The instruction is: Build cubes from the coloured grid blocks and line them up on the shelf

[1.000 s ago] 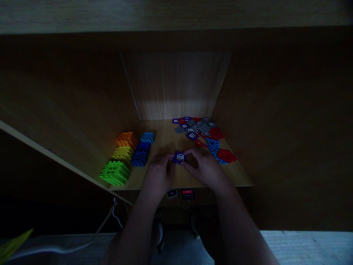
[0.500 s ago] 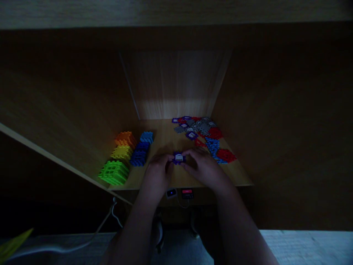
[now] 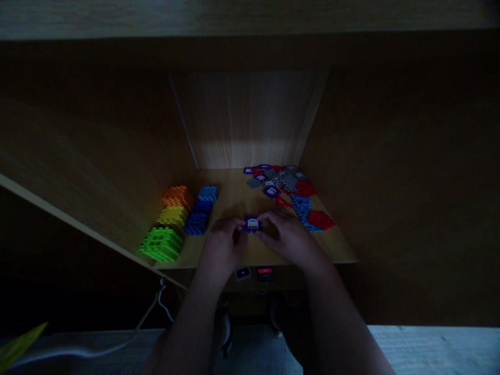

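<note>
Dim wooden walls are enclosing a shelf where, in the head view, the left hand and the right hand are pinching a purple piece by opposite edges, between stacked blocks and a loose pile.

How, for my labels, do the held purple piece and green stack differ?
Left hand and right hand hold the purple piece; the green stack sits on the shelf. The purple piece has a white centre; the green stack looks green throughout. The purple piece looks smaller than the green stack. Both have toothed edges.
</note>
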Demonstrator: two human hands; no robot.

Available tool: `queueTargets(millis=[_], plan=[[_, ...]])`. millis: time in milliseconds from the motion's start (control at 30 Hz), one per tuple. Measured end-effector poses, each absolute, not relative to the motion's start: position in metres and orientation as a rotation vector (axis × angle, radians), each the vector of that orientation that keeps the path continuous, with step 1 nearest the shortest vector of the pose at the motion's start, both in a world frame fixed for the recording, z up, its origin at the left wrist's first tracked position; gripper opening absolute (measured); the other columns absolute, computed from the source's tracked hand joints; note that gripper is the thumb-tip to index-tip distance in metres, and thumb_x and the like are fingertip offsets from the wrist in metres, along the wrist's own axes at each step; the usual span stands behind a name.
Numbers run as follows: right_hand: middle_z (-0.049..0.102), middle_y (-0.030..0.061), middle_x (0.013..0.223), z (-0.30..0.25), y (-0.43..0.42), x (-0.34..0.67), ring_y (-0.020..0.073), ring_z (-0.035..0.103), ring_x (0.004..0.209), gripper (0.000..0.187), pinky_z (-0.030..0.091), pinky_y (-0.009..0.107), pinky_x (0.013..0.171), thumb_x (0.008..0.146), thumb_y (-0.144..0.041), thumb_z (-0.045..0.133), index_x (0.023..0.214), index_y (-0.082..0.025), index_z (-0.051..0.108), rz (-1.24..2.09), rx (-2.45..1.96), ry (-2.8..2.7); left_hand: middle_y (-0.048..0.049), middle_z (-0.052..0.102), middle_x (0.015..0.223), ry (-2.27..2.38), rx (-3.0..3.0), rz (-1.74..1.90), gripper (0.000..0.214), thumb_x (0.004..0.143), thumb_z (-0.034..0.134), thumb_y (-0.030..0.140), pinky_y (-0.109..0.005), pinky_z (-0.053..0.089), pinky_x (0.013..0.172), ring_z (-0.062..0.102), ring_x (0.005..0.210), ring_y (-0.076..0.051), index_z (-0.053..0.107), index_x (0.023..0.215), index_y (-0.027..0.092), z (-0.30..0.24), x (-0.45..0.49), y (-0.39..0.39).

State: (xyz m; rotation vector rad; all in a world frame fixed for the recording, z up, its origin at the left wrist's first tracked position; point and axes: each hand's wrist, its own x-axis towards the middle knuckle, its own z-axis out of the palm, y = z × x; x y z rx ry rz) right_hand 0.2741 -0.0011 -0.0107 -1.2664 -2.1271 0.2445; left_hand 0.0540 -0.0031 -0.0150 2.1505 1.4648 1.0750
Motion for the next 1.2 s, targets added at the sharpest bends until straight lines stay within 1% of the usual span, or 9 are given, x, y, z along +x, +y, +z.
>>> queueTargets(millis=[167, 300, 800, 900, 967, 1033, 1100, 1200], plan=[[0.078, 0.0066, 0.118, -0.011, -0.001, 0.274, 0.0291, 0.072, 0.116, 0.023, 0.056, 0.049, 0.104, 0.1, -0.03, 0.077, 0.122, -0.029, 0.068, 0.241, -1.268, -2.138, -0.0045, 0.08, 0.106, 1.451, 2.147, 1.106, 0.023, 0.092, 0.071, 0.007, -0.04, 0.061, 0.095, 0.076, 0.102, -0.024, 0.074, 0.107, 0.025, -0.015, 0.054, -0.004], [0.078, 0.0073, 0.12, -0.012, -0.001, 0.273, 0.0298, 0.072, 0.117, 0.026, 0.056, 0.049, 0.105, 0.099, -0.031, 0.078, 0.123, -0.029, 0.069, 0.233, -1.286, -2.129, -0.0049, 0.08, 0.107, 1.457, 2.161, 1.077, 0.02, 0.094, 0.071, 0.009, -0.042, 0.06, 0.097, 0.076, 0.105, -0.025, 0.074, 0.108, 0.024, -0.015, 0.054, -0.004], [0.078, 0.0067, 0.121, -0.011, -0.001, 0.273, 0.0301, 0.072, 0.117, 0.029, 0.055, 0.05, 0.106, 0.097, -0.031, 0.082, 0.123, -0.028, 0.068, 0.248, -1.29, -2.132, -0.006, 0.08, 0.108, 1.443, 2.174, 1.09, 0.02, 0.095, 0.07, 0.009, -0.044, 0.059, 0.1, 0.074, 0.108, -0.026, 0.074, 0.107, 0.023, -0.015, 0.054, -0.004], [0.077, 0.008, 0.123, -0.01, -0.002, 0.273, 0.0311, 0.071, 0.119, 0.032, 0.055, 0.051, 0.107, 0.099, -0.039, 0.08, 0.125, -0.028, 0.068, 0.239, -1.276, -2.128, -0.006, 0.08, 0.107, 1.437, 2.196, 1.098, 0.019, 0.095, 0.069, 0.009, -0.044, 0.059, 0.099, 0.074, 0.107, -0.026, 0.074, 0.107, 0.023, -0.014, 0.054, -0.004], [0.076, 0.01, 0.125, -0.009, -0.002, 0.274, 0.0325, 0.07, 0.121, 0.03, 0.055, 0.053, 0.108, 0.102, -0.044, 0.074, 0.126, -0.027, 0.068, 0.188, -1.273, -2.103, -0.0061, 0.08, 0.107, 1.435, 2.203, 1.109, 0.019, 0.095, 0.07, 0.01, -0.044, 0.06, 0.099, 0.074, 0.106, -0.026, 0.074, 0.108, 0.023, -0.014, 0.054, -0.005], [0.075, 0.0134, 0.13, -0.01, 0.0, 0.274, 0.0344, 0.067, 0.127, 0.029, 0.052, 0.056, 0.113, 0.105, -0.044, 0.068, 0.127, -0.025, 0.069, 0.109, -1.298, -2.073, -0.0063, 0.08, 0.107, 1.44, 2.212, 1.12, 0.02, 0.094, 0.071, 0.011, -0.044, 0.06, 0.099, 0.074, 0.106, -0.026, 0.073, 0.109, 0.023, -0.013, 0.055, -0.006], [0.072, 0.0181, 0.14, -0.014, 0.002, 0.274, 0.037, 0.061, 0.138, 0.032, 0.048, 0.059, 0.12, 0.108, -0.041, 0.063, 0.131, -0.02, 0.069, 0.036, -1.346, -2.057, -0.0065, 0.08, 0.107, 1.445, 2.221, 1.124, 0.02, 0.094, 0.07, 0.01, -0.044, 0.06, 0.099, 0.074, 0.106, -0.027, 0.073, 0.109, 0.023, -0.012, 0.055, -0.006], [0.06, 0.0229, 0.159, -0.023, 0.008, 0.275, 0.04, 0.043, 0.158, 0.043, 0.039, 0.063, 0.128, 0.11, -0.044, 0.058, 0.14, -0.014, 0.066, -0.034, -1.427, -2.04, -0.0067, 0.08, 0.107, 1.453, 2.215, 1.117, 0.022, 0.094, 0.069, 0.009, -0.045, 0.059, 0.1, 0.074, 0.107, -0.027, 0.073, 0.11, 0.022, -0.011, 0.056, -0.006]])
